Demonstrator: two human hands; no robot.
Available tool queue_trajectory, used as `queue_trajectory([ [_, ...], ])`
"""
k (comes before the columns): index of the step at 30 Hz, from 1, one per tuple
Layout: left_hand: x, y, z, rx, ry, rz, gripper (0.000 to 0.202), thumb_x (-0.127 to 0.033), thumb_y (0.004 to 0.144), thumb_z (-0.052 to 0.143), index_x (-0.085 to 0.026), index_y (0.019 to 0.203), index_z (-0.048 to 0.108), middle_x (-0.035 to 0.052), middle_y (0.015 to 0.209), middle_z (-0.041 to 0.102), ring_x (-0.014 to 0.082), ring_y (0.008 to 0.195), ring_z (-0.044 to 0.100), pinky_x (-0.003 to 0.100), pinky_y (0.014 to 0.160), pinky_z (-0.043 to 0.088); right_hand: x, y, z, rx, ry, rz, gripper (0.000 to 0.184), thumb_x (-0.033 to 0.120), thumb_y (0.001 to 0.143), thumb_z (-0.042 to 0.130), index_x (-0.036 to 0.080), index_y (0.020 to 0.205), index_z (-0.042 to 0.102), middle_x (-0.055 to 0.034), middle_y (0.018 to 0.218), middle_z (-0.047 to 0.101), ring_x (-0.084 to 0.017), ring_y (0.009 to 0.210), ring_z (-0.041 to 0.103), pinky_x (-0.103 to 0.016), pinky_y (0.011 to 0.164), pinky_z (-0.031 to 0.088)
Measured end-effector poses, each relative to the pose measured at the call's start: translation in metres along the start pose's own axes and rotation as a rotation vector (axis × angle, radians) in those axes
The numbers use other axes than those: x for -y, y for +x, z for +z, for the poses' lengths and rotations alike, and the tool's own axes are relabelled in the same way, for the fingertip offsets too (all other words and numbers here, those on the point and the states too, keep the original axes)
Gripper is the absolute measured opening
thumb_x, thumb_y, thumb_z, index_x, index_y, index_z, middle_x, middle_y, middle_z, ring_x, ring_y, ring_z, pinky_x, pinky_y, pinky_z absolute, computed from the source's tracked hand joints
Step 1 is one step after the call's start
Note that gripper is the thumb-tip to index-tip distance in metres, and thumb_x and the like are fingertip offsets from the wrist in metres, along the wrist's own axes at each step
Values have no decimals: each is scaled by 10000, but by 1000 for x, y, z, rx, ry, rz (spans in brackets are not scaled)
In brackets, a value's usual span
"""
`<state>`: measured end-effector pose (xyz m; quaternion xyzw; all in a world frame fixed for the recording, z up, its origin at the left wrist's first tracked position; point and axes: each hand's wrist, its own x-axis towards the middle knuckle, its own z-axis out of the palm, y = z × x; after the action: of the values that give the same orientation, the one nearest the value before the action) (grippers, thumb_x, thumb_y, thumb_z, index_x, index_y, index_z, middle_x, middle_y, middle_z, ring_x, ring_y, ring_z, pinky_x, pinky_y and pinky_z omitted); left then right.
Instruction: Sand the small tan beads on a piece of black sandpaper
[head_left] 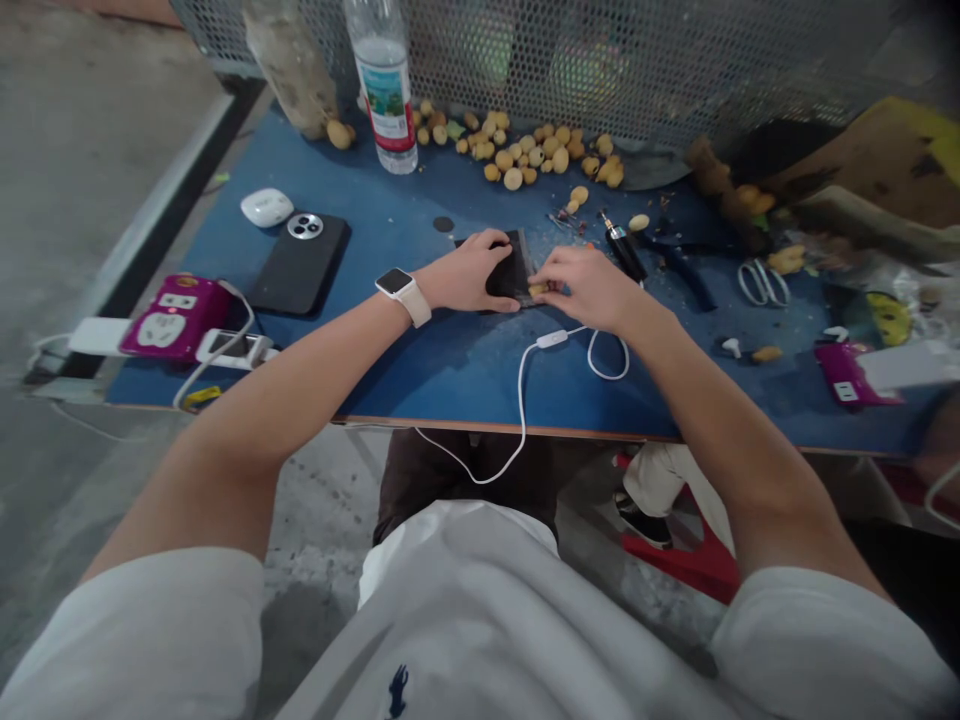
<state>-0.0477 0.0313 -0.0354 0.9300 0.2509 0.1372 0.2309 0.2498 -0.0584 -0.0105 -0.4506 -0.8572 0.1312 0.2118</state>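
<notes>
My left hand (469,272) lies on a dark flat pad (511,270) on the blue table (420,350), fingers curled over its top and holding it down. A white watch is on that wrist. My right hand (581,287) is at the pad's right edge, fingers pinched on a small yellowish piece (537,290) pressed against the pad. A white cable (536,345) runs from under my right hand and hangs off the table's front edge.
Several small yellowish pieces (525,155) lie at the back by a metal mesh wall. A water bottle (386,90), a black phone (300,262), a white earbud case (266,207), a magenta power strip (176,318), a black tool (624,248) and scissors (761,282) are around.
</notes>
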Motion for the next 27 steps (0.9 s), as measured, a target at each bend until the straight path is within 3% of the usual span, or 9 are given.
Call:
queue_trajectory([
  [6, -5, 1, -1, 10, 34, -19, 1276, -964, 953, 831, -79, 1862, 688, 348, 1981, 534, 626, 1858, 498, 739, 1599, 399, -4, 7, -3, -25, -31, 59, 328, 551, 1198, 883, 274, 1325, 1004, -183, 1291, 870, -421, 1171, 826, -655, 1128, 683],
  [11, 0, 1, 2, -17, 24, 19, 1258, -983, 960, 839, -124, 1868, 692, 329, 1958, 574, 612, 1841, 526, 735, 1591, 412, -2, 5, -5, 29, -18, 2, 276, 557, 1170, 914, 298, 1204, 1004, -134, 1131, 864, -370, 1040, 816, -599, 1039, 696],
  [15, 1, 1, 3, -24, 31, 12, 1253, -972, 955, 836, -110, 1856, 705, 331, 1956, 572, 613, 1837, 534, 739, 1586, 426, -8, 11, 6, -96, -60, 35, 314, 552, 1229, 830, 288, 1292, 986, -137, 1150, 842, -378, 1090, 823, -606, 1054, 711],
  [19, -2, 1, 1, 3, 28, -6, 1288, -971, 952, 832, -59, 1851, 696, 364, 1975, 542, 624, 1863, 500, 728, 1598, 404, -6, 14, 9, -92, -80, 44, 331, 562, 1241, 829, 283, 1363, 961, -166, 1285, 841, -422, 1218, 836, -661, 1152, 717],
  [21, -4, 1, -1, 10, 15, -1, 1281, -973, 949, 828, -66, 1845, 698, 365, 1986, 529, 623, 1873, 485, 737, 1602, 392, 8, 13, 3, -109, -94, 36, 386, 599, 1233, 849, 293, 1451, 938, -198, 1469, 822, -477, 1376, 815, -700, 1224, 702],
  [23, -4, 0, -1, 9, 6, 2, 1242, -978, 947, 818, -140, 1855, 701, 320, 2004, 532, 602, 1881, 477, 771, 1604, 374, 33, 14, -5, -157, -101, 18, 514, 661, 1214, 874, 303, 1582, 887, -205, 1615, 784, -531, 1517, 767, -719, 1252, 697],
  [25, -2, -1, 0, 4, 5, 11, 1123, -956, 978, 794, -240, 1840, 720, 250, 2002, 570, 554, 1883, 488, 780, 1614, 354, 66, 16, -9, -150, -83, -14, 558, 678, 1196, 913, 299, 1604, 874, -190, 1544, 824, -559, 1562, 750, -715, 1268, 688],
  [27, 1, -3, 1, -6, 5, 32, 959, -905, 1045, 747, -295, 1784, 761, 203, 1967, 633, 497, 1865, 529, 731, 1623, 360, 101, 20, -5, -55, -43, -32, 450, 637, 1178, 961, 327, 1502, 923, -151, 1437, 879, -553, 1567, 762, -695, 1276, 681],
])
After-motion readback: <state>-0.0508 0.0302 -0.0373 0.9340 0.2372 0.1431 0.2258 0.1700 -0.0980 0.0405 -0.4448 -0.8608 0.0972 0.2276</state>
